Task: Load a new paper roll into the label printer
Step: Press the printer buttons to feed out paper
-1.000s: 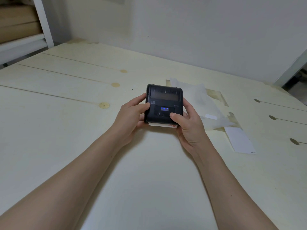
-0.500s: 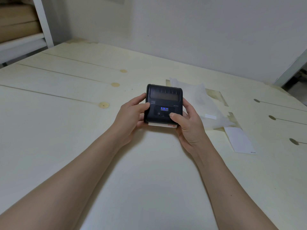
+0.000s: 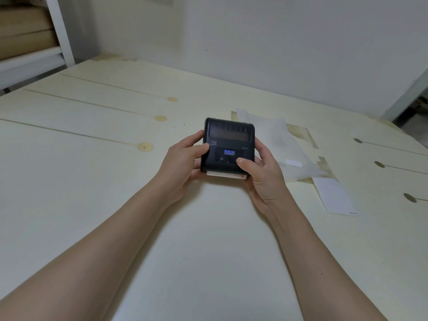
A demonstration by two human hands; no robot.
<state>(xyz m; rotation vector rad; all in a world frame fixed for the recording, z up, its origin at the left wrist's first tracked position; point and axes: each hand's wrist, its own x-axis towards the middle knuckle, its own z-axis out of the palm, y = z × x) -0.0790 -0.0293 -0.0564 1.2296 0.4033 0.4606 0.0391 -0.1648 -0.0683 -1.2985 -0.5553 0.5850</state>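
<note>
Nothing has shifted: both hands, left hand (image 3: 183, 158) and right hand (image 3: 261, 174), still clasp the label printer (image 3: 228, 144), fingers wrapped around it, right thumb at five o'clock on its panel; lid closed, display lit.

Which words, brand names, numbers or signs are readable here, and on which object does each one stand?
"汉印": pale logo on the black label printer, upper left of its face; the small line under it is blurred.
Power sign: button below the blue display.
Model text at the printer's right: too small to read.
Red print on the paper at the printer's near edge: blurred.
Dark print on the white label strip, near corner: too small.
</note>
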